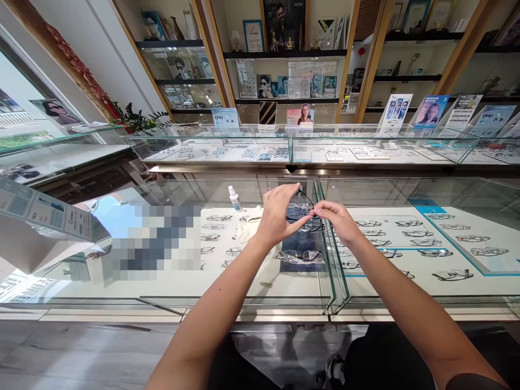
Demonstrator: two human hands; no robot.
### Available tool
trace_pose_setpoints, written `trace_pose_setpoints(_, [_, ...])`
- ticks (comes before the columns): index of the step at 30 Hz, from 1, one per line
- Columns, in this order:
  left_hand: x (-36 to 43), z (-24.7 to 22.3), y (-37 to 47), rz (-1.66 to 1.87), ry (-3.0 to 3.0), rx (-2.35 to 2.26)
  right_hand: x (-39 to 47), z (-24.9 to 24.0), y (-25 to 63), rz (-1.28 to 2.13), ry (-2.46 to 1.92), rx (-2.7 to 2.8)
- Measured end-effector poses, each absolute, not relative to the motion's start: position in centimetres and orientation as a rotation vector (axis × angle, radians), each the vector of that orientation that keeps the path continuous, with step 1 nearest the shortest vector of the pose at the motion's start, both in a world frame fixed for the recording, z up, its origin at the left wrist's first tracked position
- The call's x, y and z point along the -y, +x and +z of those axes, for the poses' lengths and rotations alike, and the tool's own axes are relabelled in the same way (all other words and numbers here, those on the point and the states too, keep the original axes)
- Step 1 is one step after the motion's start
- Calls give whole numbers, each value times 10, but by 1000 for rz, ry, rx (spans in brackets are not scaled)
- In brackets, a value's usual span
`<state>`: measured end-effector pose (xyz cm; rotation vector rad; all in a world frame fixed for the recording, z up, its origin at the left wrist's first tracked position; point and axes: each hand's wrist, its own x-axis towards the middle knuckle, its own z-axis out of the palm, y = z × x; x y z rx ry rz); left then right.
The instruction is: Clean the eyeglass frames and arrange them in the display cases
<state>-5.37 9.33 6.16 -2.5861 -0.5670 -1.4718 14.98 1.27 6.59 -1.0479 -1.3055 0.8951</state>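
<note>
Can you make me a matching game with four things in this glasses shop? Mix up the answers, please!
Things:
1. thin black-rimmed glasses
2. small white plastic bottle
3. soft cream cloth
4. green leafy plant

Where or how:
A. lying crumpled near the left wrist
B. in the background, on the left side
C. held up by the bare left hand and bare right hand
D. standing upright on the counter

Right pairs: 1-C, 2-D, 3-A, 4-B

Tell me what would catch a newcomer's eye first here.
The left hand and right hand hold dark-rimmed glasses over the glass counter, near mid-picture. A white bottle stands left of them, by a pale cloth. At top centre is a large dark poster.
</note>
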Motion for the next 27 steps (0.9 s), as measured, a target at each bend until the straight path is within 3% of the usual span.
trace_pose_setpoints(18, [-98, 64, -59, -1386, -2724, 674, -11, 68, 163, 925, -1039, 1401])
trace_pose_setpoints(27, [-97, 85, -61, -1736, -2529, 682, -17, 72, 180, 593, -919, 1217])
